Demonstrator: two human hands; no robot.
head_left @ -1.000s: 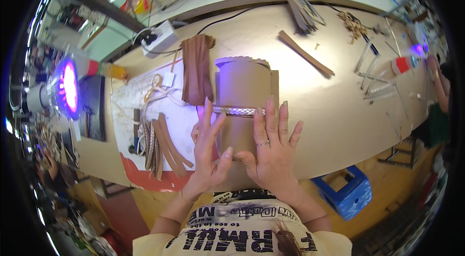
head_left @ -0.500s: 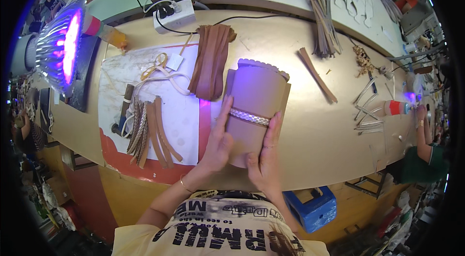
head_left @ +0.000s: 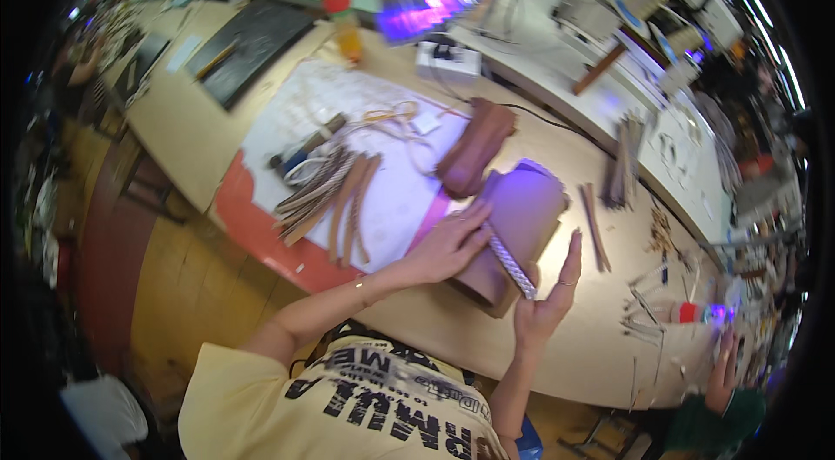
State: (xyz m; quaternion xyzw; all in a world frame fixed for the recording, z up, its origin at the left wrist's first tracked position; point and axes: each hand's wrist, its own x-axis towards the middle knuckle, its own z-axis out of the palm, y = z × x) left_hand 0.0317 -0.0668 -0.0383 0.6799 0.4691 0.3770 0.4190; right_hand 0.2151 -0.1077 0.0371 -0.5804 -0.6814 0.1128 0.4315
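Head view of a craft workbench (head_left: 417,330). A tan leather piece (head_left: 522,225), shaped like a bag flap with a scalloped far edge, lies flat on the bench just right of a white paper sheet (head_left: 348,138). A silver braided strip (head_left: 509,258) runs across the near part of the leather. The left hand (head_left: 445,244) rests palm down on the leather's near left part, fingers extended flat and pressing beside the braid's left end; it grasps nothing. The right hand (head_left: 548,303) stands at the leather's near right corner, open, fingers straight and raised, its heel close to the braid's right end; whether it touches the braid cannot be told. A folded brown leather bundle (head_left: 477,147) lies beyond the flap, partly on the paper. Loose leather and braided strips (head_left: 335,190) lie on the paper to the left. A violet-lit lamp (head_left: 426,3) hangs over the bench's far side. Another person's hand (head_left: 722,369) shows at lower right.
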